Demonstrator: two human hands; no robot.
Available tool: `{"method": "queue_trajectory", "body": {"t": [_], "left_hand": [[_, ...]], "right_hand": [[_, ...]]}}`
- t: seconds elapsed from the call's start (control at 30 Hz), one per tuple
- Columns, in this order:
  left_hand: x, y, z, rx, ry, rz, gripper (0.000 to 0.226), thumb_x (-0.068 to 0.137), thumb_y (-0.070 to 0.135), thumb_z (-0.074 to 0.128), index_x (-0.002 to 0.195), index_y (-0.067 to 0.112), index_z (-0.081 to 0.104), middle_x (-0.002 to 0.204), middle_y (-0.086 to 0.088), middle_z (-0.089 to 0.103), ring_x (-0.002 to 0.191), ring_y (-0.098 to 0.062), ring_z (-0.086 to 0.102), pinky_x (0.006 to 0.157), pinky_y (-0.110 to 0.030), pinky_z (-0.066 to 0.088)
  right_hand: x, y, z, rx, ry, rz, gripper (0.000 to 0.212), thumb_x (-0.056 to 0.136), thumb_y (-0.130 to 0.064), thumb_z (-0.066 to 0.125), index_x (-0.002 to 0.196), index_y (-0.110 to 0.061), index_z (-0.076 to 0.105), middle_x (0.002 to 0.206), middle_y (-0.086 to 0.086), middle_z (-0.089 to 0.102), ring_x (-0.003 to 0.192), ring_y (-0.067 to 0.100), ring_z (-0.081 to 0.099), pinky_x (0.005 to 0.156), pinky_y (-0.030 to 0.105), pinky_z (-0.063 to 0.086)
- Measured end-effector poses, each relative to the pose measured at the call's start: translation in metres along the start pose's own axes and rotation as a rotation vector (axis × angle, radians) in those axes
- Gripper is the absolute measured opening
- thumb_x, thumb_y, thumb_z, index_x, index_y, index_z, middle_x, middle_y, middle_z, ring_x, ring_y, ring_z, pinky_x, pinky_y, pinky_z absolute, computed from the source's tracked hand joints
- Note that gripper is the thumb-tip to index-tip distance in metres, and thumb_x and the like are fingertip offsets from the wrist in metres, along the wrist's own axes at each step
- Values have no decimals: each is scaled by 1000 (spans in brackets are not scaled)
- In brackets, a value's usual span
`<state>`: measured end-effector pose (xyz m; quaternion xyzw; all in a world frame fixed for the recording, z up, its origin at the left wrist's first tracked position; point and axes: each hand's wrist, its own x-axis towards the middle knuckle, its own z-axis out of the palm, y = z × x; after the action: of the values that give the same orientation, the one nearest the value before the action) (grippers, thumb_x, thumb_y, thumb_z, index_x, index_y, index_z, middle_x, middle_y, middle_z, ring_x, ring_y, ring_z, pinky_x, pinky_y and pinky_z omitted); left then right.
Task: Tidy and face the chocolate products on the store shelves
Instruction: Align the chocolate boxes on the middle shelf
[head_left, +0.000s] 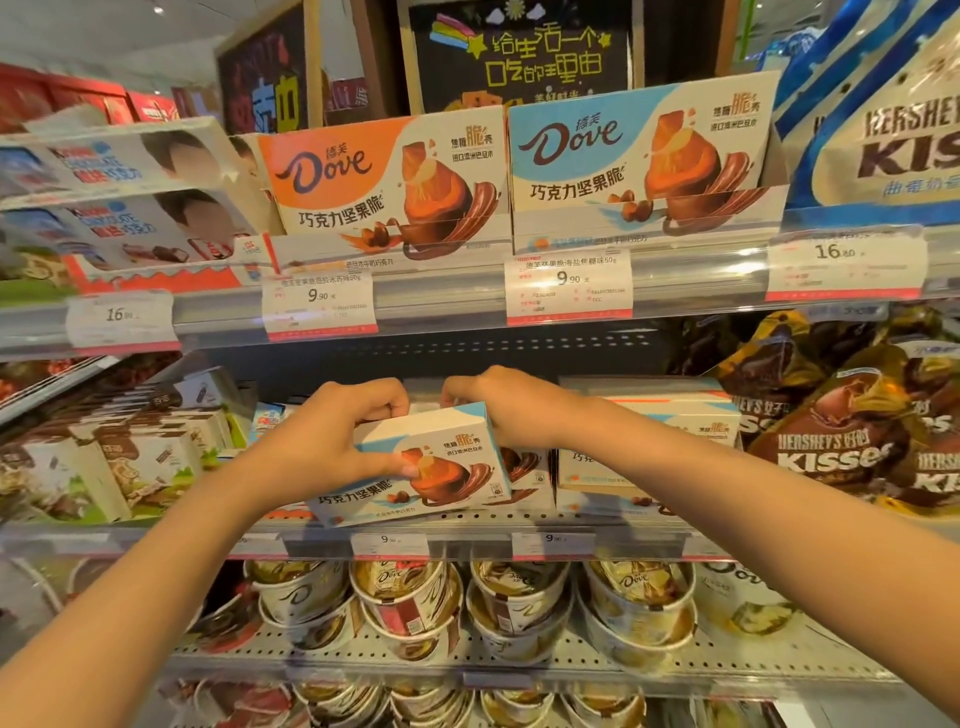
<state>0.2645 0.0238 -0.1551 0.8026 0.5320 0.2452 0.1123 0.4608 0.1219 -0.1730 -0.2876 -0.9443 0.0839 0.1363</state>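
Our left hand (332, 436) and right hand (511, 408), fingers clamped on a blue Dove box (426, 467), tilted at the middle shelf's (597, 525) front edge, Hershey's Kisses bags (841, 441) at its right end.

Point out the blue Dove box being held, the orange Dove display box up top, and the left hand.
Blue-and-white cardboard Dove box (441, 467), head view, front face.
Orange-and-white Dove display box (379, 176), head view, front panel.
Left hand (337, 436), head view, back of hand.

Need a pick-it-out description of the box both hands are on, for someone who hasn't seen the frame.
Find the middle shelf, under the two big Dove display cartons. Near its front edge sits a blue-and-white cardboard Dove box, held between the left hand and right hand. Unlike neighbouring boxes, it is tilted and pulled forward.
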Motion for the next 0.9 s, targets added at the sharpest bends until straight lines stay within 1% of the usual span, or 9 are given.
{"method": "queue_trajectory", "body": {"t": [0.1, 0.27, 0.33, 0.4, 0.47, 0.53, 0.6, 0.67, 0.9], "left_hand": [[2, 0, 4, -10, -8, 1, 32, 67, 42, 75, 83, 34, 49, 95, 20, 65, 97, -1, 62, 65, -29, 58], [9, 0, 9, -19, -16, 2, 31, 64, 47, 73, 84, 40, 49, 96, 19, 65, 98, -7, 63, 68, -32, 58], [13, 0, 14, -6, -14, 3, 30, 67, 44, 75, 81, 37, 50, 95, 20, 63, 98, -9, 62, 69, -32, 58], [18, 1, 20, 15, -22, -3, 30, 69, 40, 77, 79, 35, 49, 93, 20, 62, 96, -10, 62, 69, -32, 57], [24, 4, 25, 16, -34, 8, 29, 69, 41, 78, 79, 35, 51, 90, 18, 63, 93, -10, 62, 74, -37, 56], [31, 10, 30, -1, -31, 29, 29, 68, 43, 78, 81, 35, 53, 88, 17, 64, 89, -8, 61, 76, -40, 54], [39, 19, 35, -38, -19, 51, 32, 65, 48, 76, 83, 33, 55, 87, 16, 64, 85, -5, 61, 70, -33, 53], [46, 25, 38, -67, -28, 50, 37, 61, 50, 76, 87, 32, 56, 90, 15, 66, 84, -4, 62, 66, -24, 51], [51, 30, 36, -209, -137, -59, 36, 56, 40, 78, 80, 17, 66, 84, 10, 73, 82, -5, 69, 62, -23, 57]], "right_hand": [[-6, 10, 14, -33, 33, -24, 23, 88, -26, 61, 108, -15, 58, 103, 6, 67, 93, 20, 62, 64, 26, 43], [-21, 25, 19, -8, 41, 24, 22, 92, -19, 55, 111, -9, 63, 108, 6, 61, 101, 19, 58, 84, 32, 49], [-29, 26, 6, 156, 102, 41, 25, 97, -17, 45, 109, -6, 64, 105, 9, 63, 95, 18, 59, 84, 31, 49], [-39, 20, -10, 422, 182, 86, 32, 100, -20, 38, 115, -4, 61, 110, 11, 65, 95, 11, 59, 85, 20, 46], [-48, 14, -22, 598, 149, 79, 33, 97, -22, 46, 124, -6, 55, 111, 6, 65, 94, 1, 57, 83, 12, 44], [-54, 10, -29, 541, 84, 51, 47, 86, -20, 65, 130, -13, 48, 103, -2, 65, 92, 1, 60, 78, 11, 45], [-60, 16, -32, 434, 93, 38, 59, 80, -15, 72, 132, -13, 46, 97, -7, 64, 89, 1, 60, 79, 10, 44], [-70, 25, -40, 441, 117, 56, 58, 81, -11, 71, 133, -11, 46, 97, -5, 66, 90, 3, 62, 81, 11, 45], [-121, 61, -66, 392, 76, 203, 41, 85, -9, 65, 124, -15, 55, 105, -3, 65, 99, 2, 60, 77, 8, 45]]}}
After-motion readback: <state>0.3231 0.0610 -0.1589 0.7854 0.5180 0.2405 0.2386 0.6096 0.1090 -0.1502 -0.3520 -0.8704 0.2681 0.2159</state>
